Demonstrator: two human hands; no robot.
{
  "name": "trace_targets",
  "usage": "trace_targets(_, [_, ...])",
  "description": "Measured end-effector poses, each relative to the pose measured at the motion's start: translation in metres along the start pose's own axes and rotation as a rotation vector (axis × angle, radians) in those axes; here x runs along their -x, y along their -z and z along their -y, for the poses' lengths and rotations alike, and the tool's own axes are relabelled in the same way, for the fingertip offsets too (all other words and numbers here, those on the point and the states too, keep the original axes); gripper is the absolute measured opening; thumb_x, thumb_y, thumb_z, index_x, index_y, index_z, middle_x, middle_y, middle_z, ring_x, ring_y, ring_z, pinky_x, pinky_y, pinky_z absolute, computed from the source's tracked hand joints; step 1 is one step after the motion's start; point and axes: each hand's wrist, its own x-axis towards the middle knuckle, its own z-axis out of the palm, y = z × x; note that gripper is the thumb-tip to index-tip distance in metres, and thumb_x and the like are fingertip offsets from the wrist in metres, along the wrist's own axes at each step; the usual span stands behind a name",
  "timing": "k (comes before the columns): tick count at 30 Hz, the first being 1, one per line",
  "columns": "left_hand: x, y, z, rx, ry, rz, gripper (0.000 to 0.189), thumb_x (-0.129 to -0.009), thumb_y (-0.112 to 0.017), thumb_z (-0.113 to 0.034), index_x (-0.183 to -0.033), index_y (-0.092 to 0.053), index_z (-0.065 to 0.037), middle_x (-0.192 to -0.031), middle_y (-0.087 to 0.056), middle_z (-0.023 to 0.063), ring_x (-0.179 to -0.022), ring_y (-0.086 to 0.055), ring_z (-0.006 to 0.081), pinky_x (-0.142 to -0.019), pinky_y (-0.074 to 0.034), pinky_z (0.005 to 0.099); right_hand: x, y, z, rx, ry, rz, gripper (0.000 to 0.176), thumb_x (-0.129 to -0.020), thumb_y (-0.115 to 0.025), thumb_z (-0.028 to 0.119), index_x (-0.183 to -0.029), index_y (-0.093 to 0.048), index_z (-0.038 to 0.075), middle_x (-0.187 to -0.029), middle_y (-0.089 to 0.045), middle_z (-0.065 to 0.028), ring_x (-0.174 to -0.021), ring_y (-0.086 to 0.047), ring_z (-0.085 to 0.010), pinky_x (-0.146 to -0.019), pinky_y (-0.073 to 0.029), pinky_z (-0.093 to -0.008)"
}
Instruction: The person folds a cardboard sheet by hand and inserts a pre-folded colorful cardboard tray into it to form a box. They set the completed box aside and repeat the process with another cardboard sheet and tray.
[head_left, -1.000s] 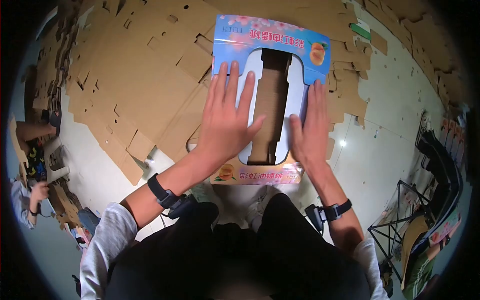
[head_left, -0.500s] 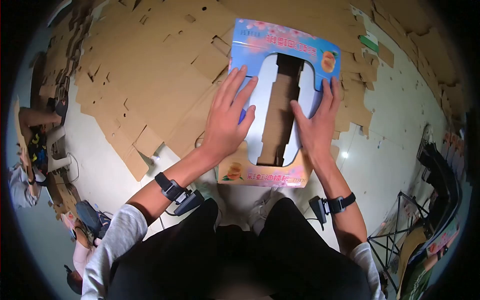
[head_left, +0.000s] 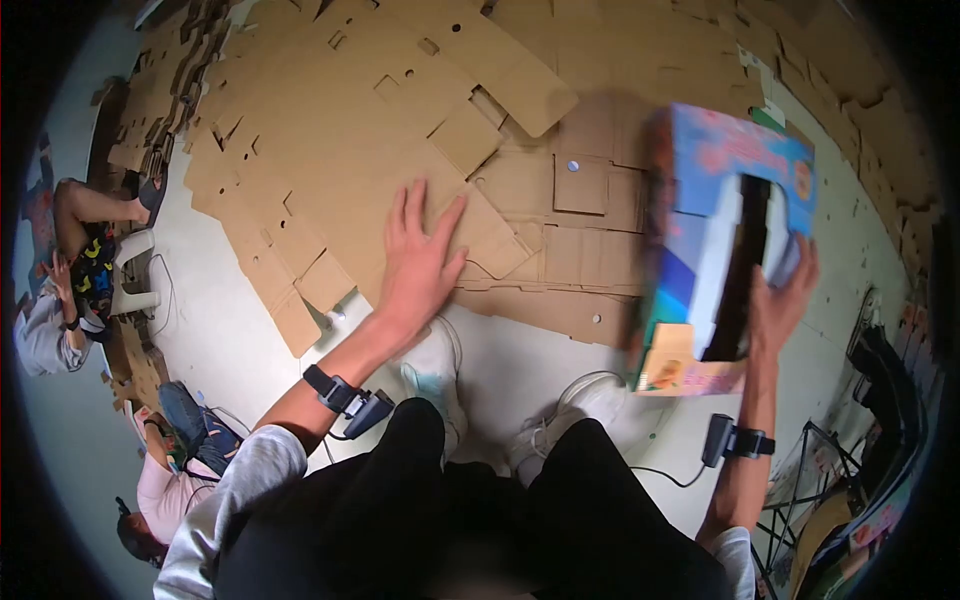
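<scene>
A colourful box [head_left: 690, 240], blue and pink at the top and orange at the bottom, is at the right, slightly blurred, with a long opening in its face. My right hand [head_left: 782, 300] grips its right side, thumb at the opening's edge. Over the flattened brown cardboard [head_left: 330, 170], my left hand [head_left: 420, 255] is spread with its fingers apart and nothing in it. Whether its palm touches the cardboard cannot be told.
My shoes [head_left: 433, 370] stand on the pale floor [head_left: 510, 350] below the cardboard. Two other people sit at the far left, one in grey [head_left: 50, 335], one in pink [head_left: 165, 490]. A black metal frame [head_left: 805, 490] stands at the lower right.
The box has moved right with my right hand and now shows its left side. My left hand has come off it and shifted slightly left, uncovering cardboard in the middle.
</scene>
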Motion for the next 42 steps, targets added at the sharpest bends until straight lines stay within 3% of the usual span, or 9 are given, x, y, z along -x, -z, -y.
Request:
trace_targets(6, [0.002,0.005,0.009,-0.104,-0.134,0.137,0.092,-0.085,-0.087,-0.036,-0.165,-0.042,-0.021,-0.173,-0.021,0.0272,-0.158,-0.019,0.0559,-0.124,-0.028,0.0689,0.041,0.066,-0.219,0.447,-0.223,-0.215,0.066,-0.087,-0.077,0.014,-0.149,-0.054,0.010,-0.149,-0.052,-0.0291,-0.137,-0.055,-0.0459,-0.114,-0.047,-0.0538])
trace_targets(8, [0.006,-0.003,0.003,-0.179,-0.165,0.163,0.097,-0.082,-0.088,-0.039,-0.165,-0.041,-0.021,-0.173,-0.023,0.0266,-0.157,-0.020,0.0572,-0.122,-0.029,0.0713,0.044,0.085,-0.212,0.860,-0.775,-0.117,0.052,-0.088,-0.075,0.019,-0.137,-0.062,0.007,-0.127,-0.067,-0.0285,-0.123,-0.062,-0.0473,-0.104,-0.051,-0.0556])
trace_targets(14, [-0.015,-0.010,-0.005,-0.203,-0.337,0.167,0.103,-0.077,-0.091,-0.037,-0.165,-0.041,-0.019,-0.172,-0.028,0.0244,-0.156,-0.024,0.0579,-0.123,-0.029,0.0704,0.000,0.079,-0.205,0.431,0.018,0.032,0.033,-0.093,-0.058,0.003,-0.124,-0.070,0.003,-0.132,-0.070,-0.0194,-0.109,-0.072,-0.0384,-0.099,-0.055,-0.0443])
trace_targets(18, [-0.031,-0.018,-0.001,-0.180,-0.554,0.166,0.099,-0.076,-0.091,-0.031,-0.161,-0.044,-0.008,-0.161,-0.044,0.0230,-0.153,-0.035,0.0505,-0.125,-0.029,0.0675,-0.070,0.036,-0.063,0.012,-0.189,0.213,0.022,-0.102,-0.060,0.008,-0.119,-0.069,-0.001,-0.113,-0.076,-0.0191,-0.111,-0.073,-0.0251,-0.099,-0.054,-0.0364])
trace_targets(21, [-0.048,-0.001,0.001,-0.043,-0.621,0.336,0.085,-0.076,-0.086,-0.026,-0.150,-0.051,0.000,-0.138,-0.058,0.0192,-0.138,-0.049,0.0434,-0.122,-0.037,0.0611,-0.097,-0.004,0.015,-0.179,-0.052,0.426,0.027,-0.104,-0.063,0.015,-0.124,-0.067,-0.001,-0.118,-0.076,-0.0169,-0.113,-0.074,-0.0249,-0.099,-0.055,-0.0366])
trace_targets(29, [0.003,-0.023,-0.042,0.190,-1.148,0.208,0.028,-0.082,-0.069,-0.021,-0.108,-0.066,-0.012,-0.099,-0.058,0.0032,-0.097,-0.060,0.0217,-0.089,-0.050,0.0369,-0.084,-0.088,0.218,-0.581,-0.042,0.792,0.069,-0.101,-0.071,0.047,-0.143,-0.060,-0.006,-0.123,-0.074,-0.0246,-0.112,-0.074,-0.0316,-0.098,-0.057,-0.0401])
trace_targets(34, [0.030,-0.034,-0.084,0.278,-1.329,0.292,0.018,-0.087,-0.065,-0.020,-0.103,-0.060,-0.015,-0.092,-0.052,0.0007,-0.092,-0.058,0.0198,-0.090,-0.050,0.0331,-0.074,-0.100,0.219,-0.578,-0.006,0.694,0.067,-0.101,-0.071,0.049,-0.136,-0.064,-0.008,-0.111,-0.077,-0.0245,-0.100,-0.073,-0.0356,-0.091,-0.055,-0.0456])
trace_targets(38, [0.038,-0.018,-0.103,0.154,-1.342,0.089,0.021,-0.089,-0.064,-0.019,-0.110,-0.060,-0.014,-0.096,-0.055,0.0007,-0.101,-0.060,0.0205,-0.101,-0.049,0.0339,-0.076,-0.049,0.197,-0.391,-0.250,0.554,0.052,-0.104,-0.069,0.045,-0.120,-0.070,-0.005,-0.091,-0.072,-0.0108,-0.084,-0.063,-0.0179,-0.077,-0.051,-0.0369])
trace_targets(42, [0.017,-0.002,-0.126,0.125,-1.323,0.062,0.036,-0.090,-0.065,-0.016,-0.126,-0.062,-0.016,-0.110,-0.060,0.0017,-0.115,-0.062,0.0231,-0.112,-0.046,0.0375,-0.086,-0.034,0.130,-0.680,-0.177,0.249,0.050,-0.109,-0.063,0.040,-0.120,-0.068,-0.008,-0.082,-0.062,-0.0052,-0.078,-0.049,-0.0122,-0.069,-0.045,-0.0335])
